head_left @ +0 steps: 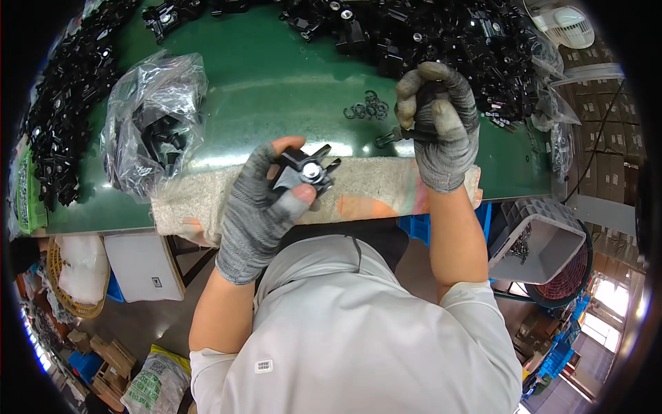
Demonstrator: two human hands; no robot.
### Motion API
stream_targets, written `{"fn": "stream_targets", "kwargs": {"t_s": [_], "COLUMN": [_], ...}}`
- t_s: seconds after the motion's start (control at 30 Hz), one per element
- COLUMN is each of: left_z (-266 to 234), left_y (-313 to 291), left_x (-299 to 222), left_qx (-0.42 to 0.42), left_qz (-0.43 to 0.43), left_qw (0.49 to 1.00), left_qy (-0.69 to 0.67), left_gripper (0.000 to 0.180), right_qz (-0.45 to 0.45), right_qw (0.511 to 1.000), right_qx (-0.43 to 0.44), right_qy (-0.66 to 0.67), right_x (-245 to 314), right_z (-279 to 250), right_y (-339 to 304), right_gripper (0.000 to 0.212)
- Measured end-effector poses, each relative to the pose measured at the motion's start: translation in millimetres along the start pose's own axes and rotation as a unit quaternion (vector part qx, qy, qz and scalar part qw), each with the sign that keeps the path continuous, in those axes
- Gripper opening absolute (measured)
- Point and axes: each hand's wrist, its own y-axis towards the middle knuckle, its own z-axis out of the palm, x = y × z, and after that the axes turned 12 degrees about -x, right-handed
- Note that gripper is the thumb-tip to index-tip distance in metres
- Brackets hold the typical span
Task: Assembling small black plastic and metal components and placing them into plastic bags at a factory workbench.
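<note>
My left hand point(258, 207), in a grey knit glove with bare fingertips, grips a black forked bracket point(307, 169) with a shiny round silver spot, above the edge of a pale cloth. My right hand point(441, 124), gloved in grey with dirty fingertips, is closed around a dark-handled tool point(403, 136). The tool's narrow end points left over the table; the curled fingers hide most of its body. Several small dark C-shaped clips point(369, 107) lie on the green tabletop point(276, 90) to the left of my right hand.
Black parts heap at the far right point(407, 41) and along the left side point(69, 103). A clear plastic bag point(155, 117) with dark pieces sits left of my left hand. A folded cloth point(372, 186) lines the near edge. A grey bin point(538, 241) stands below right.
</note>
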Motion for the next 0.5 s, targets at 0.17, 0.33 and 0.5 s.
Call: {"fn": "stream_targets", "kwargs": {"t_s": [0.17, 0.33, 0.5], "left_z": [18.2, 20.0, 24.9], "left_y": [-1.4, 1.0, -0.2], "left_x": [-21.5, -12.8, -18.1], "left_qx": [0.034, 0.034, 0.048], "left_qz": [-0.025, 0.079, 0.103], "left_qw": [0.994, 0.98, 0.966], "left_qy": [0.105, 0.18, 0.231], "left_gripper": [0.057, 0.05, 0.053], "right_qz": [0.011, 0.046, 0.082], "right_qw": [0.996, 0.977, 0.974], "right_qx": [-0.026, 0.118, 0.135], "right_qy": [0.082, 0.169, 0.162], "right_x": [30.1, 75.9, 80.8], "right_z": [12.8, 50.0, 57.8], "right_y": [9.8, 24.3, 27.9], "right_gripper": [0.036, 0.05, 0.054]}}
